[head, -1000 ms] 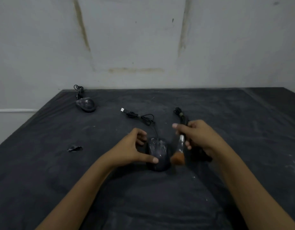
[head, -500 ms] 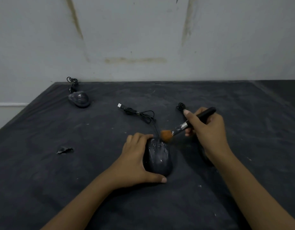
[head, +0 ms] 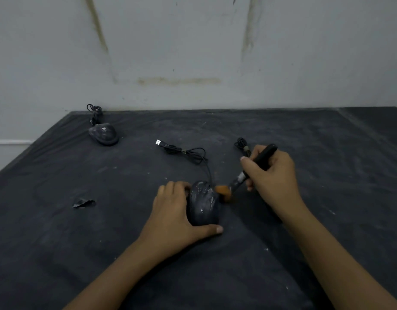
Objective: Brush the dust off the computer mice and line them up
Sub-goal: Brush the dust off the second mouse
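A dusty black mouse lies in the middle of the dark table. My left hand cups its left side, thumb under its near end. Its cable runs back to a USB plug. My right hand grips a black-handled brush whose orange bristles touch the mouse's right front edge. A second dusty mouse sits at the far left with its coiled cable behind it. A third mouse is mostly hidden under my right hand; only its cable shows.
A small crumpled dark scrap lies on the table left of my hands. A stained white wall stands right behind the table's far edge. White dust specks dot the cloth.
The brush swung from the mouse's near right side up to its front, then down along the right front edge. My left hand closed around the mouse's left side.
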